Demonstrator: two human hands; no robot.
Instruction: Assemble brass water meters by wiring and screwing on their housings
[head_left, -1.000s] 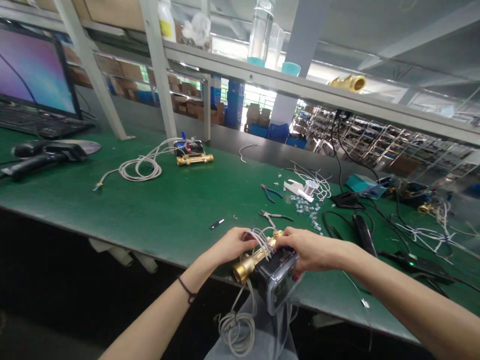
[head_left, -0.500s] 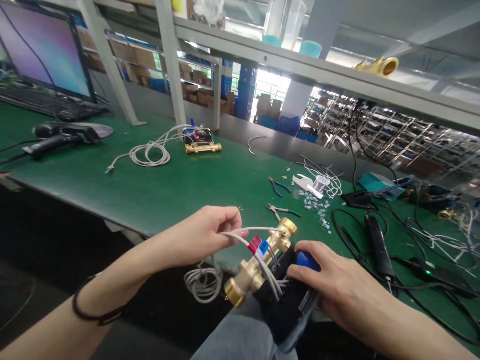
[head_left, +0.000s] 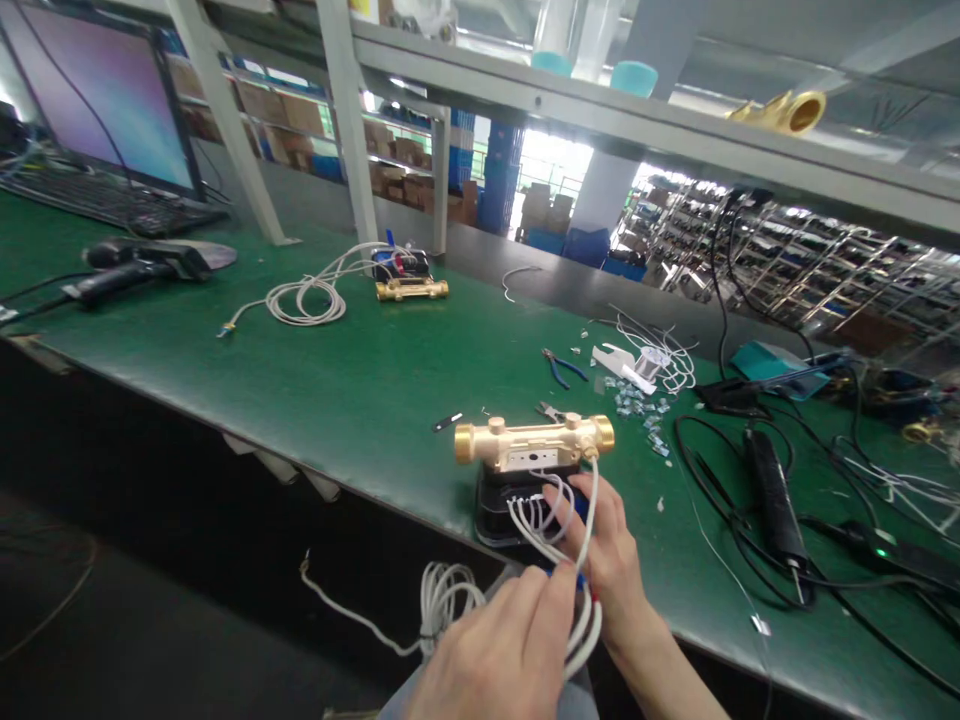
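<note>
A brass flow-meter body (head_left: pixel 534 443) with a black housing (head_left: pixel 504 505) under it sits at the near edge of the green bench (head_left: pixel 352 380). Thin white wires (head_left: pixel 559 530) run from it down toward my lap. My right hand (head_left: pixel 607 555) holds the housing from the near side, its fingers curled among the wires. My left hand (head_left: pixel 502 650) is low in the picture, fingers closed round the white wires. A coil of white cable (head_left: pixel 446 600) hangs below the bench edge.
Another brass meter (head_left: pixel 411 285) with a cable coil (head_left: pixel 307 300) lies further back. Pliers (head_left: pixel 562 365), small metal clips (head_left: pixel 637 405) and a wire spool (head_left: pixel 652 360) lie to the right. Black cables and a black tool (head_left: pixel 772 500) sprawl at far right. A monitor (head_left: pixel 97 90), keyboard and scanner (head_left: pixel 142 265) stand at left.
The meter has been turned level and set on the bench edge with its housing underneath. My left hand has dropped from above the meter to near my lap, still on the wires.
</note>
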